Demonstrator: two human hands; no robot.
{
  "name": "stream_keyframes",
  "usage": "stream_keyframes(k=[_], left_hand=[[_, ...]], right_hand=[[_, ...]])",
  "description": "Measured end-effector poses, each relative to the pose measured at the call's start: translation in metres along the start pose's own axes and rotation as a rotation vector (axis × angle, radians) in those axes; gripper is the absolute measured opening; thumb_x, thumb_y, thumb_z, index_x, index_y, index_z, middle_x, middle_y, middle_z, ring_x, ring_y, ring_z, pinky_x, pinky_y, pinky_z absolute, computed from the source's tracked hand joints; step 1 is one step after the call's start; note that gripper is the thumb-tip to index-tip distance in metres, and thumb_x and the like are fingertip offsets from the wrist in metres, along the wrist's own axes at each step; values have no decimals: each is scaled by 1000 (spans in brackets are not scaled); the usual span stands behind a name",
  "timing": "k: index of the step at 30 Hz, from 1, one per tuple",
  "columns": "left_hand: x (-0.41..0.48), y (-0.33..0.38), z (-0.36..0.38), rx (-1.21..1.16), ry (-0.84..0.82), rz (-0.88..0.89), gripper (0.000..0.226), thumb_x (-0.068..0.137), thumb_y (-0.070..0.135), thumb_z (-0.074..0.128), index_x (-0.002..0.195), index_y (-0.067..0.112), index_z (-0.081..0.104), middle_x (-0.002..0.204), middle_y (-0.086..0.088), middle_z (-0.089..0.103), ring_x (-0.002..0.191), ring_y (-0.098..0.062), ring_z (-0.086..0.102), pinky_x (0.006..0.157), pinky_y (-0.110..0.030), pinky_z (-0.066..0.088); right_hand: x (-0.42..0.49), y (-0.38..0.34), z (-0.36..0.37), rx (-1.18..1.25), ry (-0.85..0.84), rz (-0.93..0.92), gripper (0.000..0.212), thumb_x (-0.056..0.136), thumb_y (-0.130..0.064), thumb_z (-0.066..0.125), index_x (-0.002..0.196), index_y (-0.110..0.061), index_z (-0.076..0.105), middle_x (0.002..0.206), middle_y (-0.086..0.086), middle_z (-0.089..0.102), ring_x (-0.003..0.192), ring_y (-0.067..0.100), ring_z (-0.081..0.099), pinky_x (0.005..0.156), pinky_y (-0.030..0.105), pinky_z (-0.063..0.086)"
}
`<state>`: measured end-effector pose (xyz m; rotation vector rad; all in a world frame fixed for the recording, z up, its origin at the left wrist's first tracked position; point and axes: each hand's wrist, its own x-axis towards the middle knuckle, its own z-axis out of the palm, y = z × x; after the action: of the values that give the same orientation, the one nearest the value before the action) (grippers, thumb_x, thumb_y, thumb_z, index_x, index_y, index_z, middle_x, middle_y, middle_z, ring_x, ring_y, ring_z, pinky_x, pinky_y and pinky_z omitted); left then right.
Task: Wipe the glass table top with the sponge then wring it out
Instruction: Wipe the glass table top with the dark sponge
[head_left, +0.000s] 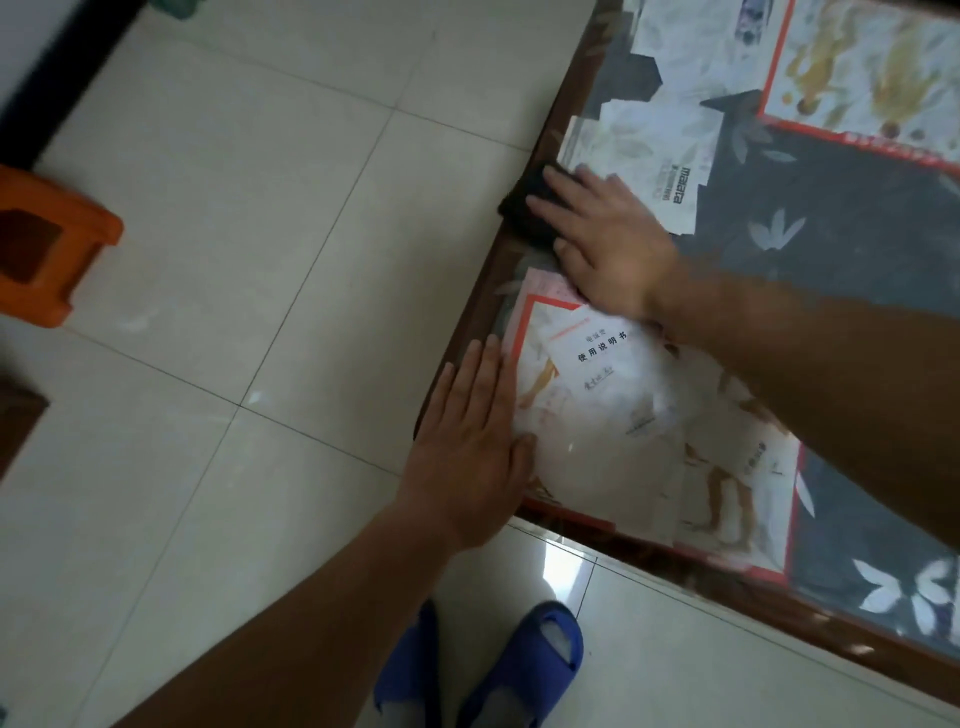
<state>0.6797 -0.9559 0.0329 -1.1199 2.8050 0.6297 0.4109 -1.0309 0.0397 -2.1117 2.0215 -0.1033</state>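
Observation:
A dark sponge (527, 208) lies on the glass table top (831, 291) at its left edge. My right hand (602, 239) presses flat on the sponge, fingers spread over it, so most of the sponge is hidden. My left hand (472, 441) rests flat and open on the glass near the table's front left corner, fingers together, holding nothing. Papers and pictures show under the glass.
The table's brown wooden frame (519, 156) borders pale tiled floor (260, 234) to the left and front. An orange plastic stool (47, 244) stands at the far left. My feet in blue slippers (524, 665) are by the front corner.

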Motion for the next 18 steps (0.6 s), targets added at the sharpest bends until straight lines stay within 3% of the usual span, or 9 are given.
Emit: stream_keyframes(k=[3,4,7,9,14,16,18], left_hand=[[1,-1,2,0,7,5,73,101,48,17,157,10,-11,167,-8,-12,152,-18,-19,125,-43,0],[1,-2,1,2,14,15,73,101,47,18,157,9,-9,167,-9,-11,152,-19,-18,125,-43,1],[1,-2,2,-15,12,24,73,101,45,21,157,8,-8,167,-10,-11,152,-19,-18,125,-42,0],[0,-3,2,-21,12,18,73,101,45,20,157,8,-8,166,-10,-11,152,-19,-18,125,-42,0],[3,-11,1,-28,-6,58,75,100,47,22,157,7,-6,167,-11,-10,152,-20,-16,125,-43,1],[4,-14,-1,-40,-25,84,78,99,45,27,157,6,-7,166,-12,-10,152,-20,-17,125,-44,0],[4,-16,-3,-38,-10,113,80,95,41,32,157,2,-2,166,-16,-4,153,-24,-11,125,-46,2]], right_hand=[[35,-4,-4,26,51,309,59,99,-35,28,158,-26,25,169,6,13,153,38,10,124,52,5],[32,-14,-1,38,56,291,59,99,-34,30,157,-27,27,168,5,14,153,38,10,124,52,5],[-8,-35,13,60,-10,-69,59,95,-31,35,153,-23,39,165,7,27,152,38,17,123,54,12],[-15,-24,11,48,-73,-178,58,95,-28,36,153,-21,40,164,8,28,152,36,18,124,54,12],[-1,-8,-2,122,58,311,55,103,-27,35,158,-24,27,168,6,14,154,36,7,125,48,3],[-41,-35,7,129,71,309,55,103,-28,35,157,-23,29,168,6,14,155,35,6,126,48,2],[-103,-64,19,126,45,173,54,100,-28,34,154,-19,37,166,9,23,154,36,13,125,52,8]])
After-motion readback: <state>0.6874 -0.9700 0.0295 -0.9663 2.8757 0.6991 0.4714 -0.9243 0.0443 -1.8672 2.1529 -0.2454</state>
